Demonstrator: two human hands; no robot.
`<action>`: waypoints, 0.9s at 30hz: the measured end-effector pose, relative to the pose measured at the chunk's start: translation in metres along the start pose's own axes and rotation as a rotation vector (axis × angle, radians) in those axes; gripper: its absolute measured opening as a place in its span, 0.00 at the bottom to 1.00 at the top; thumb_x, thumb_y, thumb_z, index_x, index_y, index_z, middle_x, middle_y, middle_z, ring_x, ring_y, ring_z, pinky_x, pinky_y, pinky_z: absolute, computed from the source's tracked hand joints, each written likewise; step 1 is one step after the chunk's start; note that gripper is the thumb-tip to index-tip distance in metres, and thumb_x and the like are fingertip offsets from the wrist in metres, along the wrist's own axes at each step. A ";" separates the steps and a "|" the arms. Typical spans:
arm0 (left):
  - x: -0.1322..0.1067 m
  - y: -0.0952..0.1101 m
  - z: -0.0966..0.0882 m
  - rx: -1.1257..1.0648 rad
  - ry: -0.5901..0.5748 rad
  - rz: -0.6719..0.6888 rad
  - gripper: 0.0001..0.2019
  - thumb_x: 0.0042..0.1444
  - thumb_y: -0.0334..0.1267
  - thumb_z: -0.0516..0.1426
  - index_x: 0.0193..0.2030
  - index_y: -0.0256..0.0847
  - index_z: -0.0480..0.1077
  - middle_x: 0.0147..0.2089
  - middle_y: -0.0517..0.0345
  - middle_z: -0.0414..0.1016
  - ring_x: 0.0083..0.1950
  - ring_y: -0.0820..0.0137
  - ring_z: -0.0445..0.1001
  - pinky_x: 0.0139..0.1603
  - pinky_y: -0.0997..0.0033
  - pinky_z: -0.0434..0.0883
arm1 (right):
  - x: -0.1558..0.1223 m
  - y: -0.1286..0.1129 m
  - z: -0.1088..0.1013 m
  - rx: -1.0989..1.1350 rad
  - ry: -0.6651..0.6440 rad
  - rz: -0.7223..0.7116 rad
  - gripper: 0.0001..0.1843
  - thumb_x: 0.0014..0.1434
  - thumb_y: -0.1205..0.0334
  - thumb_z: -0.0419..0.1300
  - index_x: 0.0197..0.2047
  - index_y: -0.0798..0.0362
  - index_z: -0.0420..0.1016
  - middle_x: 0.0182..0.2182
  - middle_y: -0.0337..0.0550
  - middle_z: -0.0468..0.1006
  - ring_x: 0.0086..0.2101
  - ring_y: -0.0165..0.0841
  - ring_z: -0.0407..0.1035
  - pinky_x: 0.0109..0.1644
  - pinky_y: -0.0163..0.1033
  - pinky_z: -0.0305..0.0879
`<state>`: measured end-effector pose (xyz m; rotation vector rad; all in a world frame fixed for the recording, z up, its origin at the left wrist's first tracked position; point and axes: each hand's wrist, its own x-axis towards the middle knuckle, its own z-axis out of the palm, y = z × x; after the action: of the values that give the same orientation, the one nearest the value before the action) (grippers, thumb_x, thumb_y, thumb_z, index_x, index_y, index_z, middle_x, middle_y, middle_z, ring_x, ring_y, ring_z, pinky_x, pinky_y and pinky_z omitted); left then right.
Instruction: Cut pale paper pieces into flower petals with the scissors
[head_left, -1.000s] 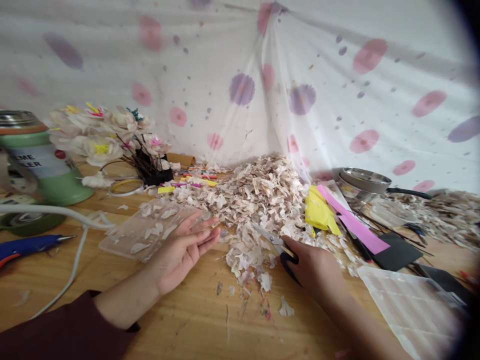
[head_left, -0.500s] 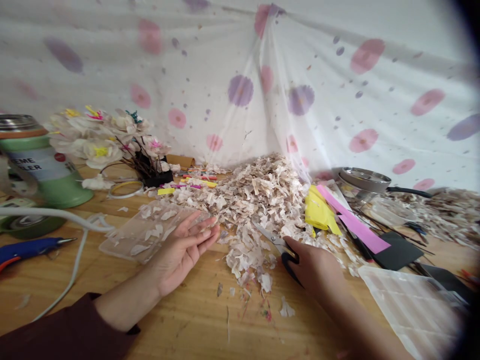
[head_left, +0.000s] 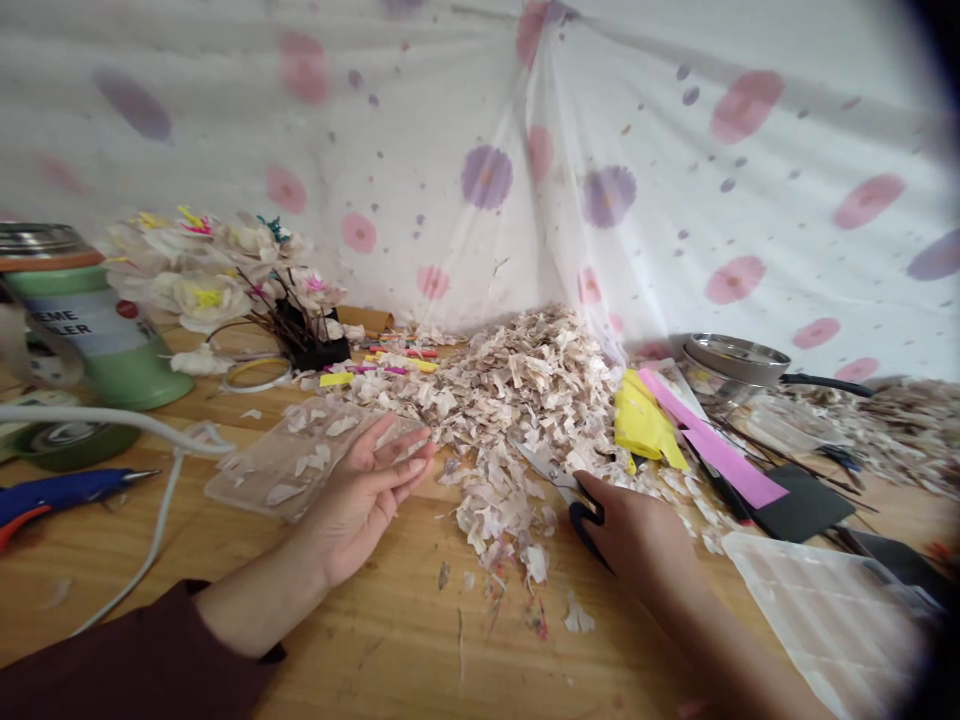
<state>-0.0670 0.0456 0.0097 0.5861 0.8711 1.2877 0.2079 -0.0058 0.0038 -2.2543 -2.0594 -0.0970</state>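
**Scissors gripped at the near edge of the scrap heap**

The black-handled steel scissors [head_left: 561, 484] lie low over the pale wooden table [head_left: 375, 640], their blades pointing into the near edge of the big heap of beige, papery petal scraps [head_left: 525, 385]. The right hand [head_left: 637, 535] is clenched around the black handles, fingers through the loops, just on the near side of the heap. Whether the blades are parted cannot be told.

The left hand [head_left: 364, 490] rests to the left of the heap, palm up and fingers loosely spread, grasping nothing. Its fingertips lie against the right end of a shallow clear plastic tray [head_left: 277, 465] that holds a few loose scraps.

Right of the heap lie a crumpled yellow paper sheet [head_left: 645, 425], a long pink paper strip [head_left: 712, 450] and a flat black sheet [head_left: 799, 505]. Behind these is a round metal pan [head_left: 739, 355]. Nearer, to the right of the heap, sits a clear plastic box with small compartments [head_left: 832, 610].

Left of the heap, at its far side, stands a bunch of cream paper flowers [head_left: 217, 275]. Further left is a green jar with a metal lid [head_left: 82, 320]. A white cable [head_left: 135, 425] and a blue glue gun [head_left: 60, 490] lie left of the tray.

Behind the heap hangs a white curtain with pink and purple dots [head_left: 487, 180].
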 end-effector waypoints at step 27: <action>-0.005 0.012 0.005 -0.268 -0.176 -0.116 0.18 0.64 0.41 0.48 0.53 0.33 0.71 0.53 0.42 0.73 0.54 0.58 0.74 0.50 0.59 0.75 | -0.001 -0.003 -0.005 -0.013 0.004 0.005 0.19 0.59 0.59 0.59 0.54 0.41 0.75 0.35 0.43 0.85 0.35 0.43 0.79 0.30 0.34 0.59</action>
<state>-0.0701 0.0438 0.0234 0.4228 0.5677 1.2034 0.2047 -0.0067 0.0090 -2.2649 -2.0576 -0.1149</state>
